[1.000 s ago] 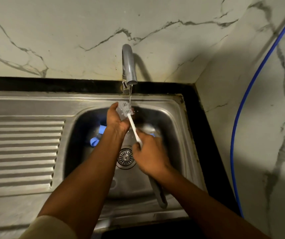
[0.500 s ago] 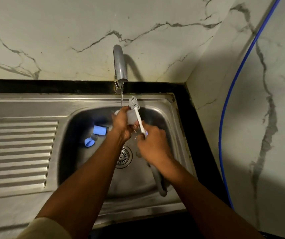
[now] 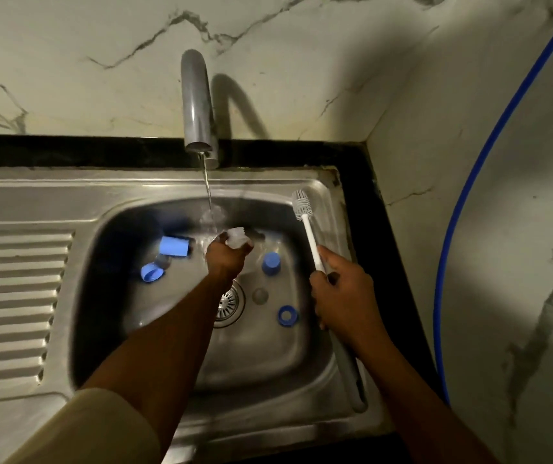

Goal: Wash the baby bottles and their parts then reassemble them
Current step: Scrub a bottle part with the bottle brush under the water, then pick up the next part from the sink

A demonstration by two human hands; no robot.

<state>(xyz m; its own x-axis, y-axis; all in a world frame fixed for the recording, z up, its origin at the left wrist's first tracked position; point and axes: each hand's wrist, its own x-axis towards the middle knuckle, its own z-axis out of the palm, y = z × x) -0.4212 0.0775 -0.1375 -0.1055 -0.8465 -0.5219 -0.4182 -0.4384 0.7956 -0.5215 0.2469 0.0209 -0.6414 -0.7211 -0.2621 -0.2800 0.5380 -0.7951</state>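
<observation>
The right hand (image 3: 342, 296) has drawn the bottle brush (image 3: 305, 222) out and away to the right, fingers wrapped tight around its white handle, bristle head up over the sink rim. The left hand (image 3: 226, 259) pinches a clear bottle part (image 3: 237, 236) under the tap's (image 3: 198, 105) running stream. In the sink (image 3: 134, 209) lie a blue-capped bottle (image 3: 174, 246), a blue cap (image 3: 271, 262), two blue rings (image 3: 150, 272) (image 3: 286, 315) and a small clear disc (image 3: 260, 295) near the drain (image 3: 231, 303).
</observation>
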